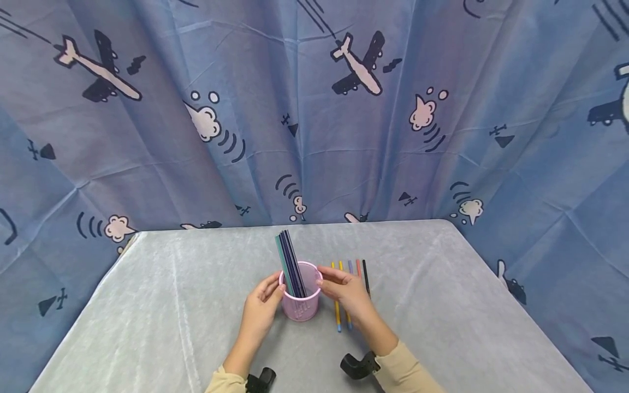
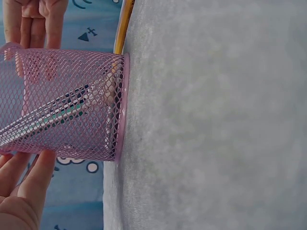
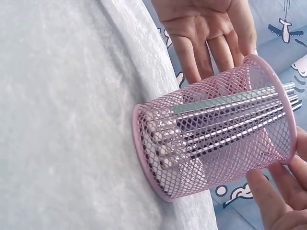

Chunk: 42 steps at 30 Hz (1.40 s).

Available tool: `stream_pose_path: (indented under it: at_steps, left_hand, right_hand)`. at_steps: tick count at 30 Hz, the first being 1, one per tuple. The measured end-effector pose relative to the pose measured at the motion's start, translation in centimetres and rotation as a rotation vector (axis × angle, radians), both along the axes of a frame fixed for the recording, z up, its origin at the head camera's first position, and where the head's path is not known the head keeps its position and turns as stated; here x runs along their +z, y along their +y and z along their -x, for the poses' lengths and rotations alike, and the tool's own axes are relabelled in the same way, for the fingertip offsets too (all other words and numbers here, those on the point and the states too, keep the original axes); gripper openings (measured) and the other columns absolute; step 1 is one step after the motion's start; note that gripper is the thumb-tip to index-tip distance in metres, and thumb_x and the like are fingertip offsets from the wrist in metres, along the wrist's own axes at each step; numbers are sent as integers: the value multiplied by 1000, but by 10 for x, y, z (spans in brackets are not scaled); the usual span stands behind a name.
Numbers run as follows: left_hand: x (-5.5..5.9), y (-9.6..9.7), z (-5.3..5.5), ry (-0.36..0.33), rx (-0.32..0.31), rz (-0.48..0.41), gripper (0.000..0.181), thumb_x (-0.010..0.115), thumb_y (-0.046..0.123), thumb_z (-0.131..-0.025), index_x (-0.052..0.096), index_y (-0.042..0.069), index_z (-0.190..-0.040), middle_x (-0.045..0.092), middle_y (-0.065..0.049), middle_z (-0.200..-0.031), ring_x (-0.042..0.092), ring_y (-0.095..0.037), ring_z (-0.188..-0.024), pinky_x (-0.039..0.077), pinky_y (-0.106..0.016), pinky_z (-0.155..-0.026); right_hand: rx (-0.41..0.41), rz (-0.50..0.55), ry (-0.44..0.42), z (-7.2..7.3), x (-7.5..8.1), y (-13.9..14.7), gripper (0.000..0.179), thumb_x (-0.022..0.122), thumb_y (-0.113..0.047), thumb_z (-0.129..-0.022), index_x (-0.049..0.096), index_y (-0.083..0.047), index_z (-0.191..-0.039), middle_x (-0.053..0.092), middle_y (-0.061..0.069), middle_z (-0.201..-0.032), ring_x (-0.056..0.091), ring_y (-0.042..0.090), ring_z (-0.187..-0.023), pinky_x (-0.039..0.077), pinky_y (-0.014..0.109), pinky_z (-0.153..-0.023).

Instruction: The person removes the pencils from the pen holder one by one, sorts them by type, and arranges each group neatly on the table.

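A pink mesh pencil cup stands on the table between the two hands. Several dark blue pencils and a teal one lean in it toward the upper left, their pale lower ends showing through the mesh in the right wrist view. On the cup's left side, my left hand holds it near the rim, thumb in front and fingers toward the back. From the right, my right hand holds the rim between thumb and fingers. In the left wrist view, the right hand's fingers lie beyond the cup.
Right of the cup, partly under the right hand, loose pencils lie side by side: yellow pencils, a purple one, a red one and a black one. A pale cloth covers the table; a blue airplane-print curtain hangs behind.
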<state>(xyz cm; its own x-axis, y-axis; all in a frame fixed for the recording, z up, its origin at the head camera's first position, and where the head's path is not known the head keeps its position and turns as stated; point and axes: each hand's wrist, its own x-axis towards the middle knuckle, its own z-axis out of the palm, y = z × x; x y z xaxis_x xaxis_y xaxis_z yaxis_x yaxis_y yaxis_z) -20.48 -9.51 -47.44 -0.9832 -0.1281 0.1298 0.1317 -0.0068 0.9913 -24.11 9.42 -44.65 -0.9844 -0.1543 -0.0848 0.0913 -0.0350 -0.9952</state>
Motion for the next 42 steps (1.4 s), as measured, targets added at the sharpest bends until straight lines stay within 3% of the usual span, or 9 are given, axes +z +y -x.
stream_pose_path:
  at_steps: [13, 25, 31, 37, 42]
  left_hand:
    - [2, 1, 0, 22, 3, 7, 42, 60, 19, -91, 53, -1, -127, 58, -19, -125, 55, -26, -117, 47, -18, -94]
    - [3, 0, -2, -5, 17, 15, 41, 60, 18, -91, 53, 0, -127, 58, -18, -125, 55, -26, -117, 47, -19, -94]
    - [10, -3, 0, -14, 24, 95, 41, 61, 17, -90, 54, -1, -125, 59, -19, -124, 55, -29, -116, 47, -29, -98]
    - [22, -5, 9, -34, 40, 205, 39, 65, 11, -85, 58, 4, -123, 63, -12, -119, 56, -27, -116, 41, -42, -104]
    - [31, -4, 15, 2, 85, 164, 40, 65, 10, -85, 56, 2, -124, 64, -13, -118, 60, -25, -110, 47, -36, -98]
  right_hand:
    - [0, -36, 11, 0, -8, 2, 45, 70, -16, -83, 58, -1, -124, 59, 18, -123, 62, 17, -105, 53, 28, -87]
    - [-19, 3, 12, -4, -9, -2, 43, 67, -11, -85, 56, 2, -125, 57, 21, -125, 62, 13, -103, 53, 25, -86]
    - [-28, 4, 6, -5, -8, -3, 44, 67, -13, -85, 56, 1, -126, 57, 19, -126, 61, 12, -103, 53, 25, -87]
    - [-35, -20, 4, -4, -7, -3, 43, 67, -14, -85, 57, -2, -125, 58, 17, -125, 61, 16, -106, 53, 26, -87]
    - [-33, -14, -2, -5, -8, -2, 43, 67, -13, -85, 57, -2, -125, 59, 17, -125, 61, 17, -107, 53, 26, -88]
